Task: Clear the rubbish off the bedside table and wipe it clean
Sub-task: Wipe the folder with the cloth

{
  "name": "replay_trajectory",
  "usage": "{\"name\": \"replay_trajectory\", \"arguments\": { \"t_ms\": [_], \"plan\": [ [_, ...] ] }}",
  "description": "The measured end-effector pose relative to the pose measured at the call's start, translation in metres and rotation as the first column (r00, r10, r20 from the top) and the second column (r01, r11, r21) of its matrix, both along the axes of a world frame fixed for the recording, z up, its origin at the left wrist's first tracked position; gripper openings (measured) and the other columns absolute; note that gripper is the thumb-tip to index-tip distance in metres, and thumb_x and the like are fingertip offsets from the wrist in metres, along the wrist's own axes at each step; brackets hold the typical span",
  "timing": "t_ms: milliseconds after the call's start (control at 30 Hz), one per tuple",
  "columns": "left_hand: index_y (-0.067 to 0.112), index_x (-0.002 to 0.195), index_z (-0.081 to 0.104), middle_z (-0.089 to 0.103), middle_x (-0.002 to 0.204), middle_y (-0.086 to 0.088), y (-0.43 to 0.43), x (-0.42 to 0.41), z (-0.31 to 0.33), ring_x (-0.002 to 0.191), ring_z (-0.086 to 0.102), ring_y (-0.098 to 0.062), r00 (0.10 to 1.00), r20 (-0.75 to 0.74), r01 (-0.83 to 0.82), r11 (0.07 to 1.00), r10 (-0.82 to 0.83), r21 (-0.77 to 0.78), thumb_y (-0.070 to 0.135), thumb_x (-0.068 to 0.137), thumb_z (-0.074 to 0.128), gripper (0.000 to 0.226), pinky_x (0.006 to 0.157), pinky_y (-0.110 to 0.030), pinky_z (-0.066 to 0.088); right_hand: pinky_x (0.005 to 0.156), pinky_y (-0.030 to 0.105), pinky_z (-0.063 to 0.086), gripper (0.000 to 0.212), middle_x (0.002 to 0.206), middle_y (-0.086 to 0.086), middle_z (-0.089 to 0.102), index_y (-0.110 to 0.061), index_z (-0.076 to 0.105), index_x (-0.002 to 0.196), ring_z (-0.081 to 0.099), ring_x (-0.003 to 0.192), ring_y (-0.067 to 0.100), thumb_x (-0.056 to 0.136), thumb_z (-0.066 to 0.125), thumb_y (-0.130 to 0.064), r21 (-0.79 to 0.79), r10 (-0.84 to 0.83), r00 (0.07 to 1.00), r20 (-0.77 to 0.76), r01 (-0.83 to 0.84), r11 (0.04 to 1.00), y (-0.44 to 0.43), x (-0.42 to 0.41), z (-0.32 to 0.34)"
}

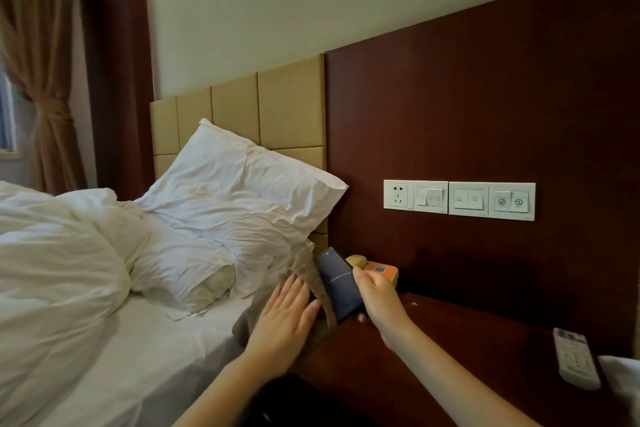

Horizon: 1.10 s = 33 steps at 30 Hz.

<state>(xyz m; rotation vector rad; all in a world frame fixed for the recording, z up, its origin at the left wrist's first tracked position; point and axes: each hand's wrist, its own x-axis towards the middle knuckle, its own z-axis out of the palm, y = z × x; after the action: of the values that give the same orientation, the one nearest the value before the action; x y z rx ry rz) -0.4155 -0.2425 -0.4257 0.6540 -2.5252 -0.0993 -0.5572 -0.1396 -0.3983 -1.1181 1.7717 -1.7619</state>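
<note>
Right hand grips flat, dark blue rectangular box, tilted, over left edge of glossy dark-wood bedside table. Left hand, fingers straight, presses fuzzy brown cloth beside it.

The worktop is dark red-brown wood, glossy, right beside the bed. At its 10 o'clock corner there's a dark blue box, flat & oblong w/ a thin pale line across the face, tilted so the top leans toward 11 o'clock. The right hand grips its right edge. A brown fuzzy cloth drapes over the worktop's 9 o'clock edge, touching the box's left side, w/ the left hand flat on it.
</note>
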Motion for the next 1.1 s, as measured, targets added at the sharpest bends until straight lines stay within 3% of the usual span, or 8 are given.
{"name": "replay_trajectory", "arguments": {
  "t_ms": [233,333,400,533,667,867,1000,1100],
  "plan": [
    [0.001,0.146,-0.005,-0.005,0.153,-0.012,-0.019,0.002,-0.016,0.142,-0.004,-0.032,0.986,0.035,-0.159,0.982,0.163,-0.104,0.053,0.081,-0.004,0.083,0.115,-0.051,0.010,0.042,0.017,0.036,0.032,0.083,0.010,0.047,-0.009,0.055,0.088,0.047,0.067,0.014,0.103,0.037,-0.031,-0.003,-0.019,1.000,-0.019,0.019,1.000,-0.001,0.003,-0.001],
    [0.006,0.146,-0.010,-0.019,0.145,-0.005,0.009,-0.011,-0.015,0.143,-0.010,-0.020,0.995,0.034,-0.098,0.995,0.098,-0.018,0.058,0.092,-0.006,0.075,0.116,-0.036,-0.002,0.052,0.024,0.042,0.032,0.081,0.007,0.054,-0.011,0.057,0.088,0.054,0.072,0.017,0.103,0.036,-0.030,0.014,-0.043,0.996,-0.072,0.044,0.999,-0.010,0.011,-0.006],
    [0.009,0.147,0.020,0.012,0.153,-0.004,0.025,-0.021,-0.009,0.143,0.019,-0.015,0.997,-0.077,-0.002,0.999,-0.001,-0.040,0.052,0.093,-0.009,0.075,0.116,-0.032,0.017,0.071,0.027,0.047,0.030,0.085,0.002,0.060,-0.011,0.060,0.094,0.060,0.085,0.018,0.103,0.036,-0.026,0.005,-0.060,0.996,-0.069,0.060,0.998,-0.014,0.015,-0.010],
    [0.034,0.140,-0.015,-0.023,0.144,0.023,0.030,-0.023,-0.007,0.133,-0.026,0.009,0.988,-0.038,0.147,0.986,-0.150,-0.074,0.050,0.076,-0.012,0.065,0.110,-0.016,-0.021,0.080,0.017,0.045,0.026,0.094,-0.009,0.063,-0.020,0.060,0.104,0.058,0.091,0.001,0.104,0.035,-0.022,-0.027,0.012,0.999,0.034,-0.011,1.000,-0.005,0.022,-0.010],
    [0.029,0.143,-0.009,-0.011,0.155,0.012,-0.003,-0.029,0.006,0.136,-0.017,0.006,0.997,-0.065,0.053,0.998,-0.052,0.017,0.056,0.066,-0.017,0.081,0.114,-0.018,-0.012,0.090,0.035,0.049,0.031,0.100,0.008,0.067,-0.009,0.065,0.102,0.062,0.099,0.020,0.103,0.038,-0.024,0.012,-0.012,0.996,-0.092,0.013,1.000,-0.003,0.027,-0.018],
    [0.011,0.129,-0.028,-0.034,0.137,0.006,-0.016,-0.017,0.018,0.137,-0.026,-0.011,0.996,0.083,0.031,1.000,-0.030,-0.003,0.086,0.046,-0.026,0.111,0.111,-0.025,-0.014,0.048,0.021,0.043,0.029,0.084,0.004,0.056,-0.013,0.057,0.105,0.055,0.067,0.013,0.104,0.033,-0.030,0.019,0.009,0.999,-0.051,-0.008,1.000,-0.005,0.028,-0.019],
    [0.028,0.139,-0.022,-0.029,0.141,0.016,0.023,-0.022,0.010,0.135,-0.025,-0.003,0.989,0.125,0.094,0.993,-0.084,-0.076,0.059,0.077,-0.014,0.069,0.116,-0.028,-0.015,0.080,0.026,0.048,0.027,0.093,0.000,0.062,-0.019,0.060,0.094,0.061,0.099,0.021,0.104,0.034,-0.021,-0.043,-0.017,0.999,0.044,0.019,0.999,-0.010,0.020,-0.011],
    [0.034,0.149,-0.009,-0.016,0.151,0.021,0.033,-0.020,0.010,0.139,-0.019,0.000,0.982,0.126,0.145,0.989,-0.141,-0.019,0.045,0.100,0.018,0.058,0.115,-0.029,-0.015,0.073,0.018,0.045,0.031,0.090,-0.004,0.061,-0.021,0.058,0.089,0.058,0.090,0.011,0.104,0.032,-0.013,-0.072,0.032,0.988,0.152,-0.022,0.997,-0.004,0.019,-0.006]
  ]
}}
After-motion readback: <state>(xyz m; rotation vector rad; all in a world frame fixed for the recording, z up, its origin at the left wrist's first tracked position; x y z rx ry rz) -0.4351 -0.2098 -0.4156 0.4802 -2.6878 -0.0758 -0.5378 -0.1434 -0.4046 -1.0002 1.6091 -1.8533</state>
